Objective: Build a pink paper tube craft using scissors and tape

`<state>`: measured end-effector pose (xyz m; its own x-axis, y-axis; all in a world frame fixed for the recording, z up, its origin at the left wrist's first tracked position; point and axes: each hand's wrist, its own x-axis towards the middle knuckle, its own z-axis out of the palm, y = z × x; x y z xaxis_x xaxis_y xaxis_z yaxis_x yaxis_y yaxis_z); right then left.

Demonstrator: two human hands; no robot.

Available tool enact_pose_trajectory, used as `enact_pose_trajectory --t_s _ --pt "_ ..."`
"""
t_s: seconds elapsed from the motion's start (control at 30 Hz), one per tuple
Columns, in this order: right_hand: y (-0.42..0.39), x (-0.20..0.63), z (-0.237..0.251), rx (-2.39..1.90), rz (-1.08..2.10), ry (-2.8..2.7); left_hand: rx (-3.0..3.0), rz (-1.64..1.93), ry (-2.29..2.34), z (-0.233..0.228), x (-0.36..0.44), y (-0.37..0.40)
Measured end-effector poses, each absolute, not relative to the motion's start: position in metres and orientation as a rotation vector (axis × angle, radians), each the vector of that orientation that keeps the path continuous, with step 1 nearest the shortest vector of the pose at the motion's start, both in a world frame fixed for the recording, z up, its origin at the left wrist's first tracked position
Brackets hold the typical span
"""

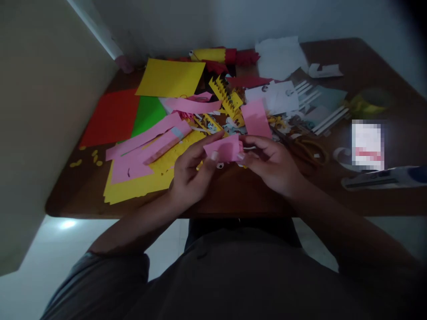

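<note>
Between my two hands, above the front part of the table, is a small pink paper piece (224, 148) that looks folded at its right end. My left hand (193, 171) is closed on its left side, thumb in front and fingers behind. At the right end, my right hand (271, 164) pinches the same piece between thumb and fingers. A googly eye (219, 166) shows just below the paper. Behind my hands lies a flat pink paper rectangle (256, 118). A rolled pink paper strip (167, 144) rests to the left.
Yellow (171, 78), red (111, 116) and green sheets (148, 114) cover the left side. A yellow and red paper roll (213, 55) lies at the back. Scissors (308, 151), a tape roll (370, 102) and a box cutter (383, 178) are on the right. Paper scraps fill the middle.
</note>
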<state>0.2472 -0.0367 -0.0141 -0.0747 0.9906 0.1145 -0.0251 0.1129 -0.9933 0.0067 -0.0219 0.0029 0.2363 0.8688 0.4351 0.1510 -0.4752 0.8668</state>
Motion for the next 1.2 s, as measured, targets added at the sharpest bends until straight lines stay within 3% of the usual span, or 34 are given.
enact_pose_trajectory --t_s 0.2,0.47,0.63,0.93,1.2 --pt "-0.037 0.248 -0.014 -1.033 1.217 -1.275 1.396 1.289 0.885 -0.006 0.016 -0.008" --pt "-0.04 0.246 -0.012 -0.995 1.114 -1.294 1.51 1.355 0.893 -0.006 0.008 -0.005" --pt "-0.043 0.246 -0.009 -0.985 1.049 -1.37 1.667 1.208 0.935 0.004 0.002 -0.003" --pt "-0.042 0.252 -0.005 -0.975 0.523 -1.787 1.347 1.052 1.001 0.008 0.011 -0.009" --pt "-0.041 0.253 -0.004 -0.92 0.262 -1.876 1.167 0.921 1.0 0.009 0.011 -0.014"
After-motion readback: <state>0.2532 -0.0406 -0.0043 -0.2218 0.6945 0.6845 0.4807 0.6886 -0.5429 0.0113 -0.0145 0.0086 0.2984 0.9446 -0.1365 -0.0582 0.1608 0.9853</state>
